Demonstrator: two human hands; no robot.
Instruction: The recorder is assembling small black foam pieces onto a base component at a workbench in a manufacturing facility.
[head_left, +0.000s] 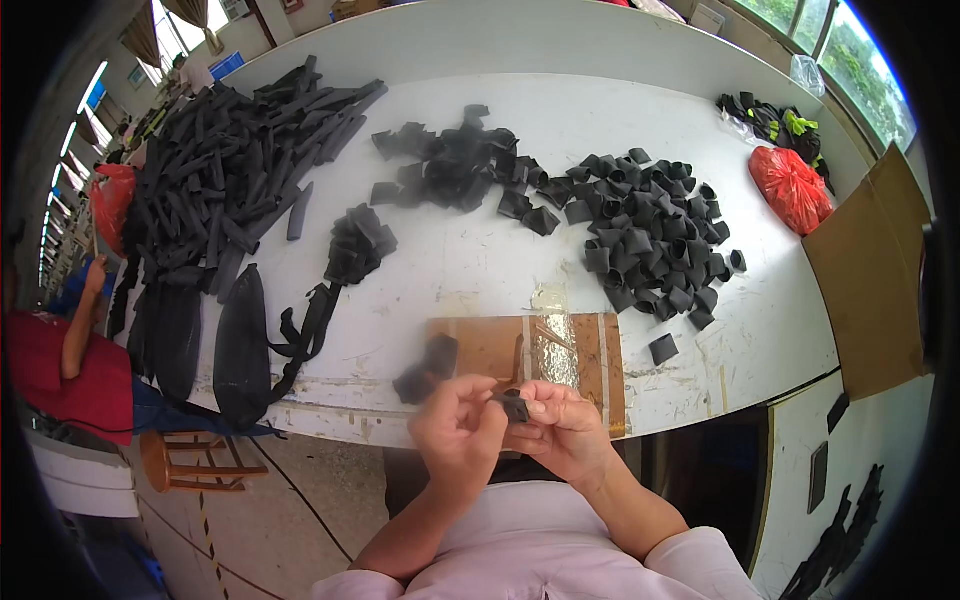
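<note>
Both hands are in front of the chest, above the near edge of the white counter [740, 345], with a small black piece [515, 409] between them. The right hand [565, 430] pinches it between thumb and fingers, the other fingers curled beneath; the left hand [455, 435] is nearly closed, its fingertips drawn together on the piece's left side. The piece is over the near edge of a brown board [480, 350], which lies on the counter and has a shiny strip of tape [556, 352] running across it. Just beyond the left hand, a few dark pieces [428, 368] overlap the board's left edge, somewhat blurred. Farther off to the right spreads a heap of short black tubes [655, 235], one loose tube [663, 348] lying nearer the board. A second, hazy-looking heap [455, 165] lies toward the middle, with a smaller cluster [360, 245] nearer and to its left. Long black strips [240, 160] are piled at the far left. At the right end, a red bag [790, 190] lies near a cardboard sheet [865, 290]. Beyond the counter's left end, a person in red [75, 370] is by a wooden stool [190, 462].
</note>
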